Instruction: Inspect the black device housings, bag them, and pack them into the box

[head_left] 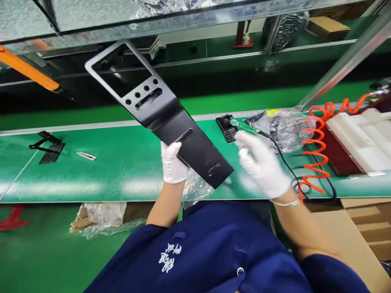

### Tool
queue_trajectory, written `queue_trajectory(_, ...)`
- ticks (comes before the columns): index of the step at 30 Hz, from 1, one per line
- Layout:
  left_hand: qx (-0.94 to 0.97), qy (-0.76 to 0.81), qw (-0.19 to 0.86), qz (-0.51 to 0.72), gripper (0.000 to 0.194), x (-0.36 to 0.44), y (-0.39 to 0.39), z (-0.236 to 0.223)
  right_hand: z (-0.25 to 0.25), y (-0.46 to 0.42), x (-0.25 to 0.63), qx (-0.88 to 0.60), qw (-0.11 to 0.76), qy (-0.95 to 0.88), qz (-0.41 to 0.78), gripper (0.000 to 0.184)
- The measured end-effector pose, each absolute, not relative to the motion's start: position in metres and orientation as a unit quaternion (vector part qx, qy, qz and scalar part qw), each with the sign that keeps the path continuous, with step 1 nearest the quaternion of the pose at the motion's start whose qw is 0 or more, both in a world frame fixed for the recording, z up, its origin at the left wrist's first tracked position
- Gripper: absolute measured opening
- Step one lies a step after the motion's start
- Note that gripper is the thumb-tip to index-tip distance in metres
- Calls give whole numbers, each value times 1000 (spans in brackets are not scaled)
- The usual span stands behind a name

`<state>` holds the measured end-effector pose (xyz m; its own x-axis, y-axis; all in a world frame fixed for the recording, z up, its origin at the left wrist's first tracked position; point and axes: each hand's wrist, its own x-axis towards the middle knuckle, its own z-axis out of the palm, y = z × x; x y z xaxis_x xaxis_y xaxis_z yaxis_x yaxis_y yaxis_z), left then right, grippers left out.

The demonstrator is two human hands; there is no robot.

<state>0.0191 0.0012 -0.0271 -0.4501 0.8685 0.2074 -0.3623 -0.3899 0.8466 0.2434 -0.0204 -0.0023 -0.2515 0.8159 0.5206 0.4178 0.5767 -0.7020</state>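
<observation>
My left hand (174, 165), in a white glove, grips the edge of a black metal panel (197, 144). The panel is tilted above the bench, its far end cut out as a large rectangular frame, with a row of round holes and a slot below that. My right hand (264, 165), also gloved and slightly blurred, is open with fingers curved and nothing between them. Just beyond its fingertips, a soldering iron (244, 125) with a clear green handle rests in a black stand (227, 132). Its black cord runs past the right hand.
An orange coiled air hose (319, 148) and a plastic-wrapped bundle (285, 128) lie on the green bench (128, 162) at right, beside white blocks (360, 138). At left are a small black bracket (51, 148) and a cutter knife (86, 156). A metal shelf edge (183, 25) crosses above.
</observation>
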Motion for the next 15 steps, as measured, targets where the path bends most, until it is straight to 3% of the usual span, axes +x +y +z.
queue_trajectory(3,305,412,369,775,43,22,2,-26,-66,-30,214,-495,360,-759,220,66)
queue_trajectory(7,324,433,340,769,48,35,-8,-24,-82,-35,192,-553,309,-747,202,79)
queue_trajectory(12,328,470,320,755,52,41,-15,-29,-73,-32,195,-539,308,-761,191,53)
queue_trajectory(15,314,480,325,752,56,44,-16,-31,-78,-28,198,-543,306,-752,213,47)
